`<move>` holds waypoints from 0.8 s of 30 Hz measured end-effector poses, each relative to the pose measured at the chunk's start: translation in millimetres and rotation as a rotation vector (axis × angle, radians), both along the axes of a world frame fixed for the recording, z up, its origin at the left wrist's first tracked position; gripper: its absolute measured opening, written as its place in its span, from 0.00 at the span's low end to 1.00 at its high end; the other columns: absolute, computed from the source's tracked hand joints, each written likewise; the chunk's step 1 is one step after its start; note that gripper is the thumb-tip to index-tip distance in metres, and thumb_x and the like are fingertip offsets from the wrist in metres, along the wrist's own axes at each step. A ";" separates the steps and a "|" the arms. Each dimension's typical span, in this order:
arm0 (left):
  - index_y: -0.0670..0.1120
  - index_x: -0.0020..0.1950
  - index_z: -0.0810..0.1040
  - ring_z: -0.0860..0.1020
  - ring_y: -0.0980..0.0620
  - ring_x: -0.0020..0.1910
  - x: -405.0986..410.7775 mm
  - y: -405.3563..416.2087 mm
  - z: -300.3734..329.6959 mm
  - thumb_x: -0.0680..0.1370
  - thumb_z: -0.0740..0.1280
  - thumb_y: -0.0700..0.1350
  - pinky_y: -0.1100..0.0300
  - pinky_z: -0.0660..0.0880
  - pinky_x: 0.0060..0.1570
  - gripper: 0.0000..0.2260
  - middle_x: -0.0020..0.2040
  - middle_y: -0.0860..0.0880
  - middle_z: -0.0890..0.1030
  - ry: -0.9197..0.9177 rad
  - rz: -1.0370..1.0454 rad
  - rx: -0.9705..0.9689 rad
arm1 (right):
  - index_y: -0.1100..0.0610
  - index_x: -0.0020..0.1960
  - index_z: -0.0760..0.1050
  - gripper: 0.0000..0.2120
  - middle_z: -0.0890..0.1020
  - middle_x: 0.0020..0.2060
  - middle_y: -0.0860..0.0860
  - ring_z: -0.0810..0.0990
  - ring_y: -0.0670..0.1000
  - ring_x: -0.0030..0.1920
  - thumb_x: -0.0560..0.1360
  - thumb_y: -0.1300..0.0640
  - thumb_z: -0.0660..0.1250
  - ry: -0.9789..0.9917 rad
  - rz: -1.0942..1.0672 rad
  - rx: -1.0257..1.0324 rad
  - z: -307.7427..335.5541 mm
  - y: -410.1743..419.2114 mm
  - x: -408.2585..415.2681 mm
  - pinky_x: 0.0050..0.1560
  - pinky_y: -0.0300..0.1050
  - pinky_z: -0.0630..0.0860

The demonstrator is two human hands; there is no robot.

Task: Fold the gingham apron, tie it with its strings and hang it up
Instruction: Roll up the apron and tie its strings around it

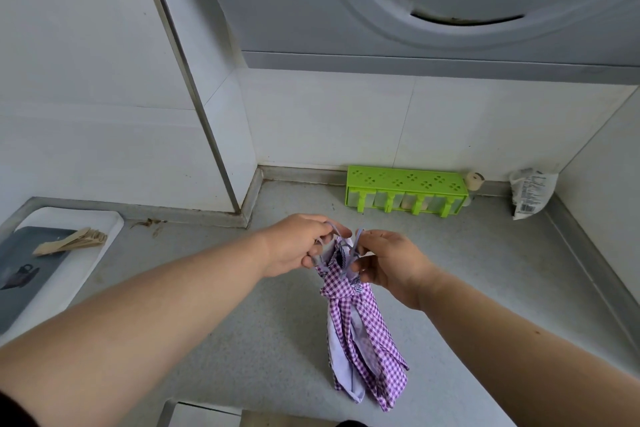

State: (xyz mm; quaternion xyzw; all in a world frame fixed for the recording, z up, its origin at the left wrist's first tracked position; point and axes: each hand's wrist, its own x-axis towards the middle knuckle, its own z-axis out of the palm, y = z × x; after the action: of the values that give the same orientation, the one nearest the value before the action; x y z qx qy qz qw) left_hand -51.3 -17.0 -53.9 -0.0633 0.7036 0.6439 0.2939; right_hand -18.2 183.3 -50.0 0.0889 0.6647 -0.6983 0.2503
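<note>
Purple gingham apron, folded long, hangs just below both hands over the surface. Left hand and right hand fingers pinching its strings; better drawn snug, evenly, close to the bundle.

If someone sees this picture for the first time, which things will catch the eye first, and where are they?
First the purple gingham apron, folded into a narrow bundle at centre and held above the grey counter. The left hand and right hand pinch its pale strings at the top. Behind, a bright green rack stands against the back wall.
</note>
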 end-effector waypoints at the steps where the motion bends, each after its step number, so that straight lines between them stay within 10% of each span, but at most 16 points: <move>1: 0.45 0.56 0.87 0.65 0.56 0.32 0.1 2.1 -0.4 0.87 0.57 0.40 0.60 0.60 0.32 0.17 0.45 0.48 0.78 -0.023 0.046 0.059 | 0.63 0.43 0.74 0.12 0.78 0.39 0.62 0.79 0.55 0.33 0.84 0.60 0.60 -0.010 -0.029 -0.021 0.9 -1.2 0.1 0.30 0.44 0.76; 7: 0.44 0.54 0.79 0.64 0.55 0.29 2.7 14.4 1.0 0.88 0.53 0.41 0.60 0.58 0.31 0.14 0.45 0.47 0.86 -0.154 0.089 0.246 | 0.60 0.49 0.76 0.12 0.81 0.39 0.56 0.79 0.51 0.31 0.85 0.55 0.57 -0.159 -0.285 -0.181 3.9 -1.5 -1.9 0.26 0.41 0.72; 15: 0.47 0.53 0.75 0.58 0.55 0.28 3.0 34.5 -7.5 0.87 0.53 0.40 0.62 0.55 0.28 0.11 0.33 0.52 0.66 -0.220 -0.006 0.157 | 0.62 0.51 0.80 0.15 0.80 0.27 0.53 0.74 0.50 0.25 0.85 0.50 0.63 -0.265 -0.508 -0.085 -5.2 -19.4 -7.6 0.29 0.43 0.67; 24: 0.51 0.53 0.69 0.58 0.56 0.26 -0.8 42.9 -11.4 0.85 0.54 0.41 0.63 0.58 0.25 0.07 0.31 0.53 0.63 -0.351 -0.128 0.129 | 0.59 0.45 0.80 0.16 0.69 0.19 0.50 0.67 0.49 0.21 0.86 0.52 0.60 -0.304 -0.389 0.117 -8.2 -18.0 -8.1 0.23 0.38 0.59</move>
State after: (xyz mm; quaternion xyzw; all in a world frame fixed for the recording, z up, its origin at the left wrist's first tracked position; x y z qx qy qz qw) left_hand -52.1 25.9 -65.3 -0.1108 0.6015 0.6467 0.4557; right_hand -26.3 165.2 -58.2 0.3336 0.6291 -0.6722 0.2026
